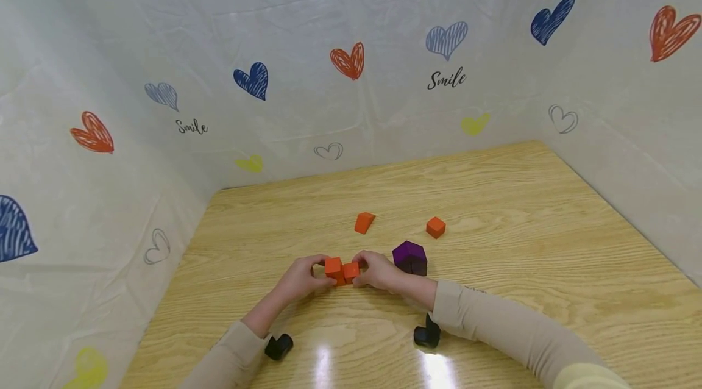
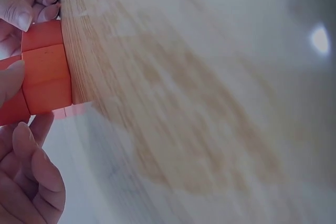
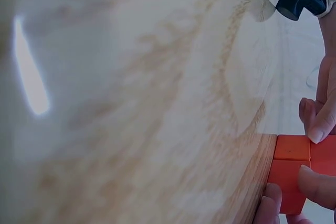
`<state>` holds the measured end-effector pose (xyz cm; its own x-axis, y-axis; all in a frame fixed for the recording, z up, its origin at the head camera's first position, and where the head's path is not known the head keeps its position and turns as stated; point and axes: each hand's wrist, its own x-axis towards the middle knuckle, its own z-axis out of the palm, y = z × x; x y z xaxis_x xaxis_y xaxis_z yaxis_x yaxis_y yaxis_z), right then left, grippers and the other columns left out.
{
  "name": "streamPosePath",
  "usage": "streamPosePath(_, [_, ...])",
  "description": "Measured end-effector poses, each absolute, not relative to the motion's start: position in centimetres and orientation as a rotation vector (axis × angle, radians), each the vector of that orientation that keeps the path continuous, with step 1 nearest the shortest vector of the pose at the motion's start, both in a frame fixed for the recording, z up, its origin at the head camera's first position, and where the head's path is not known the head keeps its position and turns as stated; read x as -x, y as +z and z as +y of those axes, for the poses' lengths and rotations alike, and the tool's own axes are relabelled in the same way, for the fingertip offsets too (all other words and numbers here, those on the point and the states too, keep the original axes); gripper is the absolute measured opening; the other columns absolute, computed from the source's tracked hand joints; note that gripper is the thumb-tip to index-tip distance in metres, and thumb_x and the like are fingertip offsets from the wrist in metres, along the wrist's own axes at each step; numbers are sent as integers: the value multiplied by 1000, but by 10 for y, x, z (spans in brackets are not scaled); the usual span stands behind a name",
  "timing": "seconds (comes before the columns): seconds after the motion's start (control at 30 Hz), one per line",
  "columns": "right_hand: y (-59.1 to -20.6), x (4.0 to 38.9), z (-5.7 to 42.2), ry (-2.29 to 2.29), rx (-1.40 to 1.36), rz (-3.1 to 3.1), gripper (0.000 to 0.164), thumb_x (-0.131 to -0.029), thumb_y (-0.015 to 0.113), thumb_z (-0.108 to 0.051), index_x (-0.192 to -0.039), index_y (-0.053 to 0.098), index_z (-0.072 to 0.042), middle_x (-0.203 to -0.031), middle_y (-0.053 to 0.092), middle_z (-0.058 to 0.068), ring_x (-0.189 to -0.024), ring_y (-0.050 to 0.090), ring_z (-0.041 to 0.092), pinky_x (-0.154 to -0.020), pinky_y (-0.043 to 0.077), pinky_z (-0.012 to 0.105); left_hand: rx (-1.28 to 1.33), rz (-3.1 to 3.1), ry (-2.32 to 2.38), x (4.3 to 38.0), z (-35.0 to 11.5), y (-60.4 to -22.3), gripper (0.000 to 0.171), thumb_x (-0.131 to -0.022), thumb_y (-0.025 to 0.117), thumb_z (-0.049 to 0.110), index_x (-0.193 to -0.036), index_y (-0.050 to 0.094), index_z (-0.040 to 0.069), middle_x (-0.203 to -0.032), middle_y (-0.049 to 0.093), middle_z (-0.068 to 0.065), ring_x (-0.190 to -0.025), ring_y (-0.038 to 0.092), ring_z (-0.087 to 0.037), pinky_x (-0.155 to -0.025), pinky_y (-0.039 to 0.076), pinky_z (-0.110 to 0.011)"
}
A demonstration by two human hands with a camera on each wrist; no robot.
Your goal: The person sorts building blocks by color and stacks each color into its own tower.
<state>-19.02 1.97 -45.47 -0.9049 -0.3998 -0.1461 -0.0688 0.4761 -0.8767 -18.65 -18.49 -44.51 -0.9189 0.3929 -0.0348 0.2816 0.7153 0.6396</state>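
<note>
Near the front middle of the table, several small orange blocks are set against one another. My left hand [image 1: 300, 279] pinches the left, higher block [image 1: 333, 267] between thumb and fingers. Another orange block [image 2: 47, 80] sits beneath it on the tabletop. From the other side, my right hand [image 1: 377, 270] pinches a lower orange cube [image 1: 351, 272], its thumb [image 3: 317, 187] on the near face. This cube touches the blocks at the left hand. Some of the contact faces are hidden by the fingers.
Behind the hands lie an orange wedge-like block [image 1: 364, 222] and a separate orange cube [image 1: 436, 227]. A purple faceted piece [image 1: 409, 252] stands just behind the right wrist. White heart-printed cloth [image 1: 296, 121] borders the wooden table [image 1: 493, 194] at the back and sides.
</note>
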Motion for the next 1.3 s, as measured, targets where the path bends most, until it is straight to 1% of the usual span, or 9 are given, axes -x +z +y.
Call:
streamPosePath(0.2, [-455,191,20,-1411,400,2383,29,-76,71,-3,-103,60,-1,-99,60,9,-82,51,18,-70,45,29,-546,2767,958,187,-185,-445,35,-76,74,23,-106,65,8,-101,65,-9,-50,35,-8,-47,33,-21])
streamPosePath(0.3, [-456,191,19,-1408,414,2385,27,-76,71,-2,-100,60,-2,-97,60,8,-79,49,17,-67,43,27,-544,2771,945,187,-185,-445,34,-76,74,23,-105,66,8,-99,66,-9,-52,36,-8,-48,33,-21])
streamPosePath(0.53, [-455,191,18,-1362,425,2418,29,-76,72,-5,-102,60,-1,-101,61,9,-86,51,19,-79,43,34,-543,2769,946,188,-186,-447,32,-76,74,23,-104,66,8,-99,66,-8,-53,37,-9,-49,34,-22])
streamPosePath(0.73, [-449,187,19,-1252,448,2456,56,-79,71,-14,-127,47,5,-123,53,18,-111,50,30,-92,41,44,-560,2742,968,189,-187,-450,33,-77,74,25,-104,66,8,-100,66,-9,-57,41,-10,-50,36,-23])
streamPosePath(0.8, [-439,184,21,-1254,466,2479,59,-81,69,-16,-131,43,4,-127,50,19,-115,48,32,-92,41,45,-561,2738,971,189,-188,-451,33,-77,73,26,-104,66,8,-100,66,-9,-57,42,-10,-51,37,-23])
streamPosePath(0.9, [-415,181,29,-1375,477,2480,58,-83,66,-14,-134,42,-1,-115,57,17,-96,57,30,-75,48,40,-564,2738,967,189,-188,-451,32,-78,73,27,-104,66,9,-100,65,-9,-57,43,-9,-51,38,-23])
streamPosePath(1.03, [-374,181,51,-1641,524,2478,53,-84,65,-12,-132,45,-5,-111,59,13,-71,58,17,-57,45,28,-566,2746,942,190,-187,-451,32,-78,72,28,-104,65,9,-102,65,-9,-59,44,-8,-53,39,-23])
streamPosePath(1.13, [-350,191,77,-1727,584,2570,48,-84,65,-12,-129,49,-4,-122,54,12,-76,58,14,-61,45,27,-564,2748,927,190,-186,-450,34,-79,72,28,-106,64,9,-103,64,-10,-59,44,-9,-53,39,-23])
streamPosePath(1.3, [-344,224,128,-1617,564,2703,43,-86,63,-16,-127,51,-6,-121,54,13,-91,55,24,-69,46,32,-529,2732,953,190,-187,-451,37,-78,72,27,-108,63,8,-104,63,-10,-59,43,-11,-52,38,-23])
